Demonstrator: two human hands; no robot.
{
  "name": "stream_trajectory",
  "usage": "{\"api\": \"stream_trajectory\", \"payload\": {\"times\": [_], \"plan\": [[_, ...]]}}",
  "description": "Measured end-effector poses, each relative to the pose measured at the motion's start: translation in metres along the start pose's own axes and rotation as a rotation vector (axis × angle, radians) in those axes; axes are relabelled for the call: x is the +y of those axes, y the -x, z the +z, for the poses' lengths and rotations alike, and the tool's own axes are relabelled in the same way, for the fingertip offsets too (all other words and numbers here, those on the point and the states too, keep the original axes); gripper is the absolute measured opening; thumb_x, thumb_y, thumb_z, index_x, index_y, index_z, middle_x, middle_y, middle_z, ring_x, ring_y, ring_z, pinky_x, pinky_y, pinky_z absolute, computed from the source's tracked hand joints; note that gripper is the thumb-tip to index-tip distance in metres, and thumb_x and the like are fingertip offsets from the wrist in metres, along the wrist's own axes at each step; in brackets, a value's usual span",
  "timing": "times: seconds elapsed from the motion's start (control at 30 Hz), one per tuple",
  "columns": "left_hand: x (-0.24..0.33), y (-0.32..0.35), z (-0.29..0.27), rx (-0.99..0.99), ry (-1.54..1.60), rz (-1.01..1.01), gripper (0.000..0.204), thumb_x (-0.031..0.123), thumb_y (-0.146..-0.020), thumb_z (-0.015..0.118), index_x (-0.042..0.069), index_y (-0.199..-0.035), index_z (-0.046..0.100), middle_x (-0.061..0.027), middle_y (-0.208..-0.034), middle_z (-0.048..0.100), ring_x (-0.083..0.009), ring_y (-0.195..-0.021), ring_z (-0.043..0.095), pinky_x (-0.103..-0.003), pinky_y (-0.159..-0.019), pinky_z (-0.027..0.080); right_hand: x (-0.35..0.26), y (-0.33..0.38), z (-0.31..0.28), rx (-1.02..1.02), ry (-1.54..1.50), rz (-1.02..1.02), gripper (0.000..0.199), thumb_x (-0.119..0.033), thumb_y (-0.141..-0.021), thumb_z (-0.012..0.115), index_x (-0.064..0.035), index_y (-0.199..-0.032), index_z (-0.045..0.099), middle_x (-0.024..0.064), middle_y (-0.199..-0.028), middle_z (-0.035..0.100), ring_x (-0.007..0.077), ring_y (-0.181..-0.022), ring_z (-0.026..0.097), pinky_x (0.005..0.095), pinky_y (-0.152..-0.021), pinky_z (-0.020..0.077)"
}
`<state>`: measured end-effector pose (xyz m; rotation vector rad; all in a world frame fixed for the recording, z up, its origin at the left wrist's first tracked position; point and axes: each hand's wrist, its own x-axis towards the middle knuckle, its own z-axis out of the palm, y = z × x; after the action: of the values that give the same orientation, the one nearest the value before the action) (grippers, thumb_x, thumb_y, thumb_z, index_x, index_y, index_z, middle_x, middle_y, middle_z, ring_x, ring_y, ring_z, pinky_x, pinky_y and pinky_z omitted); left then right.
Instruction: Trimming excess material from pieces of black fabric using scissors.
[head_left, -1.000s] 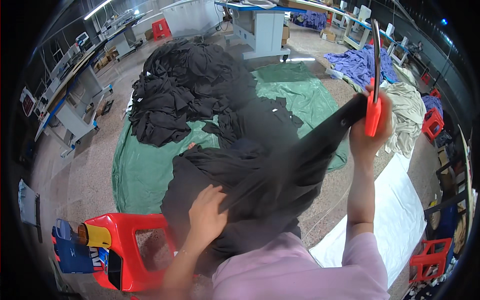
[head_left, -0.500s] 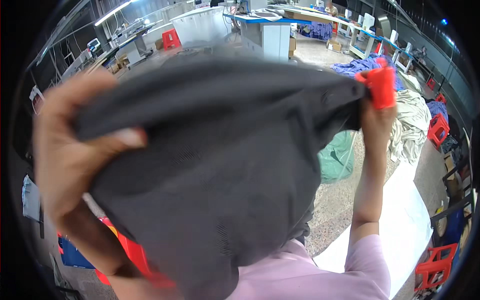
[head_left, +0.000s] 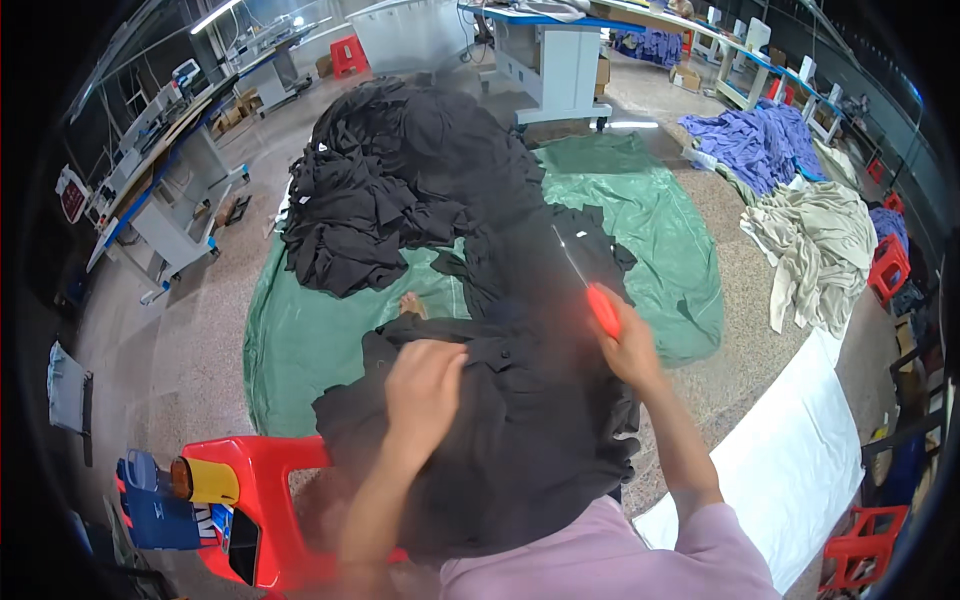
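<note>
A dark grey garment (head_left: 490,440) with small buttons lies spread across my lap. My left hand (head_left: 425,395) is over its upper edge, fingers bent together and pinching the cloth; the exact grip is partly hidden. Raised to the right of the garment, my right hand (head_left: 630,345) is closed round red-handled scissors (head_left: 604,310), whose thin metal blades point up and to the left. Beyond my lap, a large heap of dark garments (head_left: 400,160) lies on a green sheet (head_left: 300,350). A bare foot (head_left: 411,304) shows at the garment's far edge.
At the lower left stands a red stool (head_left: 270,470) bearing a yellow-wrapped roll (head_left: 210,481) and a phone (head_left: 243,545). White sheeting (head_left: 770,460) covers the floor at right. Purple cloth (head_left: 755,145) and cream cloth (head_left: 815,240) are piled beyond. Worktables (head_left: 560,70) stand behind.
The garment was held up between both hands in front of me and is now down on my lap. Both hands have lowered; the right has let go of the cloth and still holds the scissors.
</note>
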<state>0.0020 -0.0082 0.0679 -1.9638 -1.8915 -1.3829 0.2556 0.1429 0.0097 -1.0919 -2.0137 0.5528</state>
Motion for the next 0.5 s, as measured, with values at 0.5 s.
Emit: {"api": "stream_trajectory", "payload": {"times": [0.5], "plan": [[-0.011,0.01,0.052,-0.321,0.46,-0.472,0.017,0.01,-0.081,0.072,0.005,-0.097,0.073,-0.0098,-0.087,0.069,-0.0251,-0.084,0.065,-0.032,-0.076,0.05,-0.084,0.054,-0.108,-0.618,0.294,0.17,0.032,-0.038,-0.085,0.069,-0.0083,-0.093,0.062,0.0134,-0.084,0.065,0.0374,-0.081,0.064,0.0453,-0.069,0.049]]}}
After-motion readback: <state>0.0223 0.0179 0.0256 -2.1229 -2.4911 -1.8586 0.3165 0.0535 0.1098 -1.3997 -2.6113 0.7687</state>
